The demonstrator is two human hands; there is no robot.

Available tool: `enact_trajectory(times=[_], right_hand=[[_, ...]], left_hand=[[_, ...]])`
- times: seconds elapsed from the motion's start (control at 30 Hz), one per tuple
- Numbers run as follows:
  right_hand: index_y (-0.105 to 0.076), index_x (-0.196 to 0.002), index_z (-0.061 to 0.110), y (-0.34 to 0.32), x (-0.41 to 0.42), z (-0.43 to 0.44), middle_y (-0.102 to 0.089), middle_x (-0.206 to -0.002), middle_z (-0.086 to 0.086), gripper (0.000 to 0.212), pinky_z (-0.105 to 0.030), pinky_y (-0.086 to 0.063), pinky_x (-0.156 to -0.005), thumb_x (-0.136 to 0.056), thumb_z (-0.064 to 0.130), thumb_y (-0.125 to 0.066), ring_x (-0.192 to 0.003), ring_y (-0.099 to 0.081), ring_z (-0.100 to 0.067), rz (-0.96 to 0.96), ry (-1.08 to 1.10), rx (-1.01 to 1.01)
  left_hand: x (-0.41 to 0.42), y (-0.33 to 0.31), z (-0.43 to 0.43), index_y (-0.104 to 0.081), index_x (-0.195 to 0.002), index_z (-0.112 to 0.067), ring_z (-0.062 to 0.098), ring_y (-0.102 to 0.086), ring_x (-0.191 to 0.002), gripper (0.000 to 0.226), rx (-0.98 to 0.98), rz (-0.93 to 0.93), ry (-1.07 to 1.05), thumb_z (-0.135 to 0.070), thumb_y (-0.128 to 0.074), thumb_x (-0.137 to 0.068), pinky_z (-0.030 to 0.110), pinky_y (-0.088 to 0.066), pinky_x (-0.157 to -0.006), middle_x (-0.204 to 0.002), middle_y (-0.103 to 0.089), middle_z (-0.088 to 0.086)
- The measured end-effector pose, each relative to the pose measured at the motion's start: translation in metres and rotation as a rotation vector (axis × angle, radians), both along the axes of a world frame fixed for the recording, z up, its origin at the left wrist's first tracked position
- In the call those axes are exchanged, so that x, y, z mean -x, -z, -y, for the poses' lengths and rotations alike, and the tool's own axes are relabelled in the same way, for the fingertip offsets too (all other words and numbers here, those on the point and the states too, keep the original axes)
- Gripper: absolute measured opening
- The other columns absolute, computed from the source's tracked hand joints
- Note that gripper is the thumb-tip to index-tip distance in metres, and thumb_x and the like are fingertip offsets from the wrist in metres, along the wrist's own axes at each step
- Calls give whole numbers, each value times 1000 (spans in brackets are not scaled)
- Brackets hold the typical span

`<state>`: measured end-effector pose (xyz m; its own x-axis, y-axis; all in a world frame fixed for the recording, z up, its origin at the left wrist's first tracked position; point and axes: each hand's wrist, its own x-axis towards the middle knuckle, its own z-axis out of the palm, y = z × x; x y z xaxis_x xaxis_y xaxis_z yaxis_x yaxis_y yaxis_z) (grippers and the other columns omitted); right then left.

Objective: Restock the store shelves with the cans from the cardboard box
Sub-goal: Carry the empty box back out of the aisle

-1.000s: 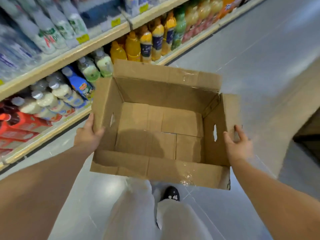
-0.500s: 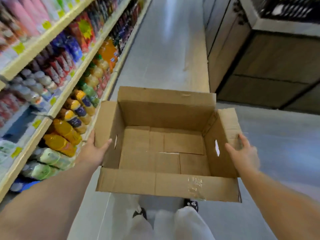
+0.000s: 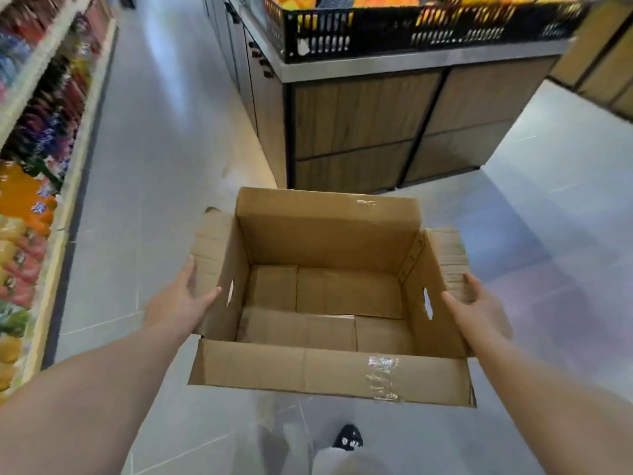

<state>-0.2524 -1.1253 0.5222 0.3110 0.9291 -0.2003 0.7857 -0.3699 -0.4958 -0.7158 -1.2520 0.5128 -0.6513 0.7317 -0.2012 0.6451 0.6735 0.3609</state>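
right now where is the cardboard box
In the head view's centre, the empty cardboard box is held above the floor between the left hand and right hand.

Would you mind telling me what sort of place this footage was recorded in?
Most likely a grocery store or supermarket aisle: a long shelf packed with colourful bottled drinks runs along the left, and a wood-panelled display island ahead carries black crates of what looks like orange produce.

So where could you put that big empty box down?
The grey tiled floor is bare between the drink shelves on the left and the wooden produce stand, and to the right of the brown cardboard box. The shelves themselves look packed.
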Motion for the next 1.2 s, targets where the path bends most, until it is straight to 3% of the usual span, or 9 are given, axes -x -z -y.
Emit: enact_trajectory(times=[0.2, 0.33, 0.5, 0.7, 0.93, 1.07, 1.2], right_hand=[[-33, -140, 44, -8, -87, -59, -53, -121, -12, 69, -48, -51, -84, -77, 58, -56, -94, -59, -33, 58, 73, 18], [-35, -139, 44, -1, -126, -96, -49, -116, -13, 69, -46, -49, -86, -75, 57, -57, -92, -58, -34, 103, 119, 36], [-34, -139, 44, 15, -157, -160, -50, -119, -13, 69, -42, -46, -82, -76, 57, -57, -99, -57, -34, 116, 155, 91], [-35, -140, 42, 24, -201, -251, -52, -127, -10, 65, -48, -50, -85, -80, 53, -59, -105, -56, -34, 60, 210, 112], [-35, -139, 44, 17, -257, -374, -54, -126, -11, 65, -44, -46, -83, -79, 56, -58, -107, -55, -34, 72, 285, 120], [-35, -137, 46, 25, -296, -451, -54, -121, -10, 64, -38, -44, -73, -77, 58, -57, -101, -57, -33, 52, 319, 123], [-34, -137, 45, 36, -350, -541, -53, -122, -11, 64, -43, -47, -80, -78, 55, -56, -103, -57, -34, 11, 289, 136]], left_hand=[[-82, -2, -102, -22, -144, -43, 39, -52, -115, 79, 15, 8, 109, -65, -57, -77, 41, -45, -87, -139, -49, 10], [-112, 11, -160, -26, -142, -45, 36, -54, -113, 80, -2, 40, 120, -64, -63, -73, 36, -42, -76, -138, -50, 6], [-134, 38, -253, -30, -141, -41, 37, -46, -120, 83, -44, 223, 139, -50, -74, -71, 50, -41, -98, -141, -43, 10], [-175, 45, -383, -21, -137, -49, 29, -59, -89, 86, 25, 122, 240, -69, -62, -65, 39, -52, -69, -113, -59, 3], [-236, 22, -526, -18, -139, -48, 7, -47, -63, 85, 22, 74, 267, -70, -60, -69, 20, -38, -42, -112, -62, -1], [-282, 5, -612, -21, -139, -46, 23, -60, -85, 80, 60, 8, 315, -68, -59, -72, 31, -53, -56, -117, -62, 1], [-342, 2, -689, -23, -140, -43, 28, -60, -97, 76, 64, -1, 307, -62, -59, -77, 40, -57, -70, -120, -60, 5]])
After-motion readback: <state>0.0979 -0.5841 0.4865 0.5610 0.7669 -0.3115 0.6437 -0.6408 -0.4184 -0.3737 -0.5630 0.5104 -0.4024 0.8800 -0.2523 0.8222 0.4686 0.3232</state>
